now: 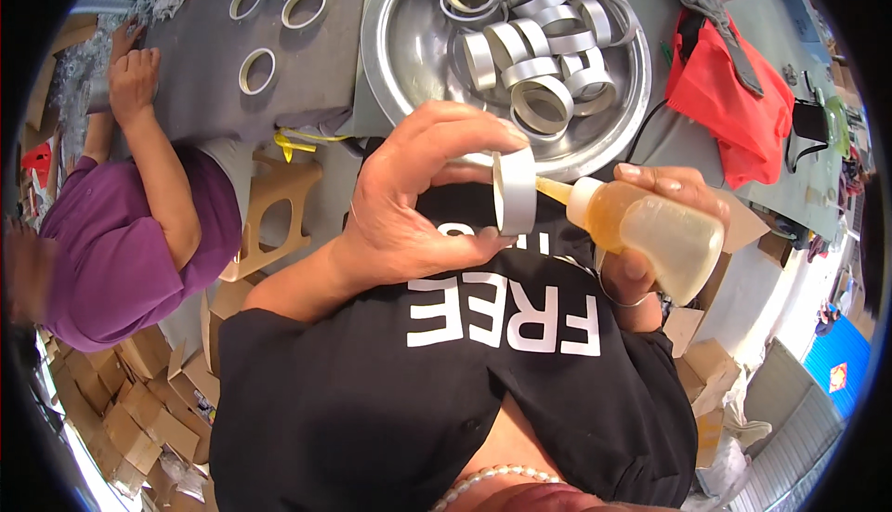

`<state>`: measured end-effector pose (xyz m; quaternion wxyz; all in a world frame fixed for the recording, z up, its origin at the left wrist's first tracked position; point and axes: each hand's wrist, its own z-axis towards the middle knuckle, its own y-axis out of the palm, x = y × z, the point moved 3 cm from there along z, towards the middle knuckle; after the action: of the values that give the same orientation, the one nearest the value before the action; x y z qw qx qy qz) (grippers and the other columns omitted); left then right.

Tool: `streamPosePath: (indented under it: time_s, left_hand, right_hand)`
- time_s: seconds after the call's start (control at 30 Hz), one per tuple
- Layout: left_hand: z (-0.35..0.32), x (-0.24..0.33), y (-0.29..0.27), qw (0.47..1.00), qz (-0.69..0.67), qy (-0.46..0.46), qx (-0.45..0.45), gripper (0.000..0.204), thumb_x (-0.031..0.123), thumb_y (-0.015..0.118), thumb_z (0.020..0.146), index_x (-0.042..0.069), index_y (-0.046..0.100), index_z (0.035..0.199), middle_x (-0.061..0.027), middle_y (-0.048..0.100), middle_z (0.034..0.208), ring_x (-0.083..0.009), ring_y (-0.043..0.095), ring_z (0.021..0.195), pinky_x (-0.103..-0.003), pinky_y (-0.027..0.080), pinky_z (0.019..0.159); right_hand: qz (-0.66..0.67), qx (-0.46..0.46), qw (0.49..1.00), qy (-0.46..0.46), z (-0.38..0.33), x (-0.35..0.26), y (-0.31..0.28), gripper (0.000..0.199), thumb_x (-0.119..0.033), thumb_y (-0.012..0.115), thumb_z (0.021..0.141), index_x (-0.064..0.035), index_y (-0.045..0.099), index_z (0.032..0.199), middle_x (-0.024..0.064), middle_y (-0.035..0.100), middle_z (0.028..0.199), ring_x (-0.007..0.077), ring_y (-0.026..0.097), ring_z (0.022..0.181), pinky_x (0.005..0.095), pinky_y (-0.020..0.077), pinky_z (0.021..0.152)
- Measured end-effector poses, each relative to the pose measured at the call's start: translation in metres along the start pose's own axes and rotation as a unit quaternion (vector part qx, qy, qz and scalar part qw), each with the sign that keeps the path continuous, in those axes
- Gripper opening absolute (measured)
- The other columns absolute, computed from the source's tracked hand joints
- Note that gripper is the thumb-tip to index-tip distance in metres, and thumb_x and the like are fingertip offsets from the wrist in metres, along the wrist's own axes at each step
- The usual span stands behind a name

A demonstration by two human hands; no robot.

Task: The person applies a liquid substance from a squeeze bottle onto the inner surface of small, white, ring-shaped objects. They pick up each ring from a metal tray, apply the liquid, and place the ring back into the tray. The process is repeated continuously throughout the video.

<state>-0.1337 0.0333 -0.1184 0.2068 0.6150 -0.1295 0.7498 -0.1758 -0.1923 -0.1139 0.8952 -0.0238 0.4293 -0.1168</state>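
My left hand (409,196) is closed on a silver-grey ring (517,192), thumb and fingers at its lower and upper edges. My right hand (650,205) grips a translucent squeeze bottle (664,238) with amber liquid in it. The bottle lies tilted, its narrow nozzle pointing left at the ring's near side; whether the tip touches the ring I cannot tell. Beyond both hands stands a round metal basin (409,66) with several similar silver rings (506,43) piled inside.
Several loose rings (304,7) lie on the dark grey table (316,75) at the far left. A co-worker in a purple top (139,233) works at the left. A red bag (725,94) sits right of the basin. Cardboard boxes (139,419) fill the floor at lower left.
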Motion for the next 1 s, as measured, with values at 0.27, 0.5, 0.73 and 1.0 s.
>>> streamPosePath:
  time_s: [0.27, 0.5, 0.73, 1.0]
  left_hand:
    - [0.004, 0.007, 0.0, 0.949, 0.234, 0.207, -0.04, 0.052, -0.012, 0.076, 0.057, 0.007, 0.068, 0.105, -0.0118, 0.063, 0.114, -0.0277, 0.062, 0.107, -0.036, 0.054, 0.088]
    - [0.002, 0.016, -0.023, 0.952, 0.262, 0.158, -0.007, 0.058, -0.002, 0.077, 0.06, 0.002, 0.061, 0.115, -0.0133, 0.057, 0.12, -0.0255, 0.059, 0.111, -0.034, 0.053, 0.09]
    - [-0.023, -0.062, -0.155, 0.837, 0.497, -0.167, 0.155, 0.066, 0.027, 0.082, 0.07, 0.005, 0.06, 0.129, -0.0097, 0.058, 0.108, -0.0179, 0.059, 0.09, -0.031, 0.05, 0.076]
    - [0.047, -0.02, -0.094, 0.879, 0.466, -0.059, 0.075, 0.066, 0.022, 0.081, 0.07, 0.006, 0.053, 0.128, -0.0156, 0.056, 0.118, -0.0319, 0.057, 0.105, -0.041, 0.05, 0.087]
  right_hand:
    - [0.173, 0.101, 0.952, 0.234, 0.007, 0.01, 0.002, 0.056, -0.033, 0.071, 0.079, 0.0049, 0.048, 0.114, 0.0159, 0.06, 0.096, 0.0286, 0.068, 0.084, 0.0347, 0.057, 0.063]
    - [0.581, 0.053, 0.73, 0.357, 0.008, 0.054, -0.002, 0.057, -0.043, 0.054, 0.096, 0.0077, 0.047, 0.121, 0.0201, 0.061, 0.104, 0.0127, 0.055, 0.052, 0.0191, 0.0437, 0.044]
    - [0.514, 0.207, 0.766, 0.326, 0.009, 0.07, -0.031, 0.056, -0.046, 0.052, 0.097, 0.0071, 0.056, 0.116, 0.0248, 0.068, 0.101, 0.0093, 0.047, 0.047, 0.0205, 0.0412, 0.042]
    - [0.505, 0.218, 0.774, 0.313, 0.006, 0.066, -0.029, 0.055, -0.045, 0.052, 0.097, 0.0069, 0.057, 0.115, 0.0259, 0.068, 0.1, 0.0107, 0.05, 0.046, 0.0217, 0.042, 0.041]
